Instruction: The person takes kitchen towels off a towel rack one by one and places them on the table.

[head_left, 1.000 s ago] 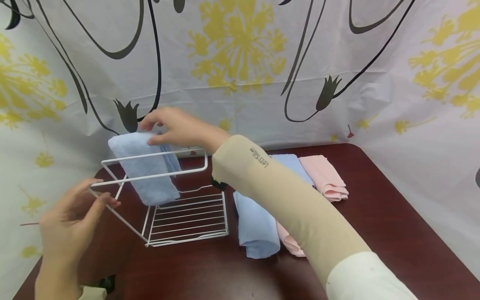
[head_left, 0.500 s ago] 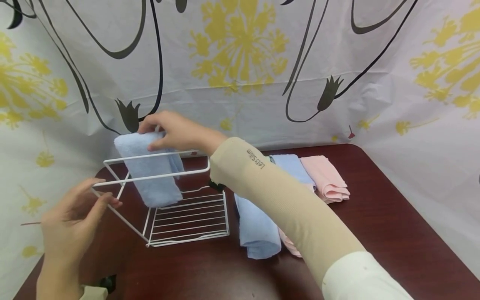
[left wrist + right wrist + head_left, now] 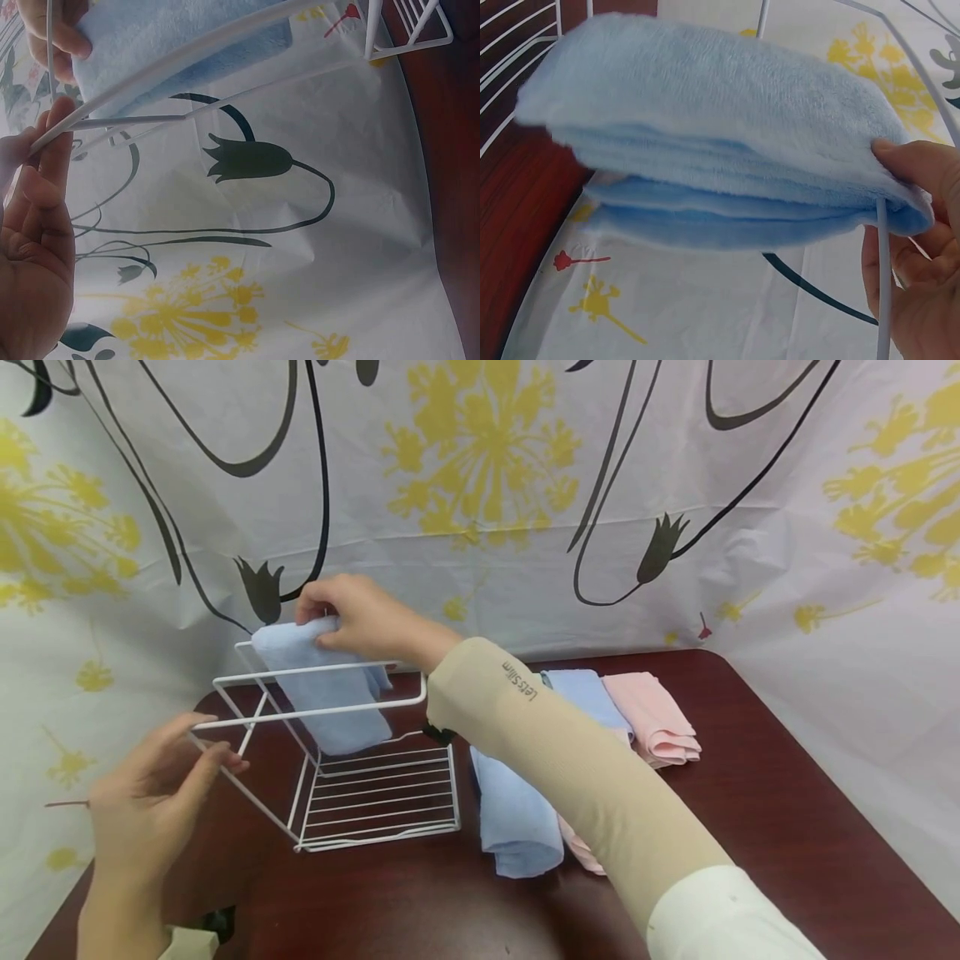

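My right hand pinches the top of a folded light-blue towel, thumb on one side and fingers on the other. The towel hangs tilted within the frame of a white wire rack, behind its two upper bars. In the right wrist view the fluffy towel shows several stacked layers, and a wire passes close by its pinched end. My left hand grips the rack's upper left corner between thumb and fingers. The same hand curls at the wire in the left wrist view.
Right of the rack, a blue towel and a pink one lie on the dark red table, partly behind my right sleeve. Farther back lie another blue towel and a pink towel. A flower-patterned curtain hangs behind.
My right hand has shifted slightly right with the blue towel, whose lower end has risen and moved right. An upright wire left of the towel now shows. The left hand keeps its hold.
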The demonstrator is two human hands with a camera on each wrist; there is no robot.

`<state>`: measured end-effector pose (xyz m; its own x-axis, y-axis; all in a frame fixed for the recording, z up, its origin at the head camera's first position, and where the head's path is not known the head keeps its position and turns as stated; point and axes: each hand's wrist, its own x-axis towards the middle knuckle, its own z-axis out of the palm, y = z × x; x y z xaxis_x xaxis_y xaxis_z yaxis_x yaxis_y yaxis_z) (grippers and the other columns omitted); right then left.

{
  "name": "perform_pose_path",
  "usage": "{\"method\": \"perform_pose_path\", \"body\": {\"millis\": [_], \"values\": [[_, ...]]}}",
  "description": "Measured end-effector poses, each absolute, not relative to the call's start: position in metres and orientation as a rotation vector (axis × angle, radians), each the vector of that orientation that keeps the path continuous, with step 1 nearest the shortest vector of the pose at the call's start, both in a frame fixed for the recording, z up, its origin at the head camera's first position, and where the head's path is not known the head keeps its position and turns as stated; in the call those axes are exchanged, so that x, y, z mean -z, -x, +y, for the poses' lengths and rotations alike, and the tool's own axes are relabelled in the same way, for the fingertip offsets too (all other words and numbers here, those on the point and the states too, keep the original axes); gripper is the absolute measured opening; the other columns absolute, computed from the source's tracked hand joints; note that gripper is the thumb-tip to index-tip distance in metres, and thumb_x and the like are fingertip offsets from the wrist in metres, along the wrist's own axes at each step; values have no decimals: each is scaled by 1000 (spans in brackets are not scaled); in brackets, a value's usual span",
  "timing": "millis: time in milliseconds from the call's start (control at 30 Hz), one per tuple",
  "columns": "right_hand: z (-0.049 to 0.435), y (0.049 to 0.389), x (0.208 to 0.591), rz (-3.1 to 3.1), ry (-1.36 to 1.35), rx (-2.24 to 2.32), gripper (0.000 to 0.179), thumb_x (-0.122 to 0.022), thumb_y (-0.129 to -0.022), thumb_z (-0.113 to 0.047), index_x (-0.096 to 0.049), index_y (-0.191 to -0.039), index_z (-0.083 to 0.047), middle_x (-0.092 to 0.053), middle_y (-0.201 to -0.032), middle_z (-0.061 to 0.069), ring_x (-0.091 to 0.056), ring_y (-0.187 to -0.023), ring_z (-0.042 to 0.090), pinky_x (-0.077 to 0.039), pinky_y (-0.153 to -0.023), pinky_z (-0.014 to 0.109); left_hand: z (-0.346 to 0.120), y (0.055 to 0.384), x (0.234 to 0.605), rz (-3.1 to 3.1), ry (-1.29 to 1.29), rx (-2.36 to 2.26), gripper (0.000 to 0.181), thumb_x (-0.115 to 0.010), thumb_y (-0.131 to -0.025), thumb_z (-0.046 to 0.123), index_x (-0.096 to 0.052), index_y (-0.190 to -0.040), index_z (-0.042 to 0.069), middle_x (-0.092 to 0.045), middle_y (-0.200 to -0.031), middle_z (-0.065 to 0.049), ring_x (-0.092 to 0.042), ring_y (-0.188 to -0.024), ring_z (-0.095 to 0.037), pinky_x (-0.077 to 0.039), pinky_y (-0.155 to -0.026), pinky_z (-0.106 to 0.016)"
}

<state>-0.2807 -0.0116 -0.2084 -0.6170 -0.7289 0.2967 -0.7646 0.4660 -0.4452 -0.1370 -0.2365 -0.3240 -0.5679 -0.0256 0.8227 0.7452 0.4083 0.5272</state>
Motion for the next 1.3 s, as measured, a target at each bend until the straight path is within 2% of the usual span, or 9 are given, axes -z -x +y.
{"method": "perform_pose_path", "body": {"millis": [433,767,1300], "values": [[-6,276,205,-2641,-1280,-917,21,-68,-90,-5,-69,-111,-9,-69,-112,2,-59,-105,11,-44,-91,13,-236,135,324,-1871,617,1240,36,-66,-80,-22,-62,-115,-18,-73,-84,16,-70,-72,4,-52,-74,-6],[10,277,205,-2483,-1309,-1080,19,-70,-89,-3,-71,-108,-5,-70,-107,4,-60,-101,12,-44,-94,16,-237,136,325,-1867,606,1251,39,-65,-78,-24,-61,-117,-17,-73,-84,16,-71,-73,4,-52,-73,-6],[41,278,209,-2448,-1206,-1232,20,-72,-87,-2,-70,-107,-2,-70,-106,9,-61,-101,14,-48,-95,20,-236,137,324,-1843,619,1265,38,-65,-78,-25,-61,-115,-18,-73,-84,16,-71,-72,3,-51,-72,-5]]}}
